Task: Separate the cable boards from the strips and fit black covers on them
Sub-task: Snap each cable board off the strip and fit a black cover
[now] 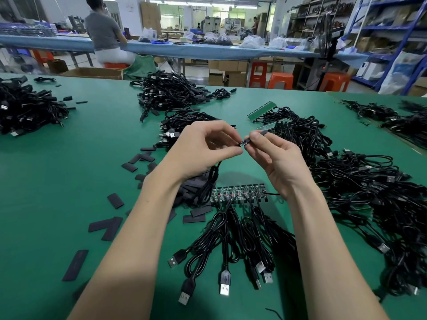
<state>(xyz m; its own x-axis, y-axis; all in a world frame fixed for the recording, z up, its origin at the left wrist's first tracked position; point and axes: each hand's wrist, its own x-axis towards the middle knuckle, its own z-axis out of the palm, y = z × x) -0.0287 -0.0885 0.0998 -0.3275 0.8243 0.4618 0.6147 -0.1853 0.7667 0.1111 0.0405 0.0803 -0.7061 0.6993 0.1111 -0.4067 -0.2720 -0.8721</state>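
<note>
My left hand pinches a small cable board whose black cable hangs down from under my palm. My right hand pinches a black cover between thumb and forefinger, its end meeting the board. Both hands are raised above the green table. Below them lies a strip of boards with several USB cables still joined to it. Loose flat black covers are scattered at the left and heaped under my left wrist.
Piles of black cables lie at the far middle, far left and all along the right. More green strips lie beyond my hands. A person sits at a blue bench behind the table.
</note>
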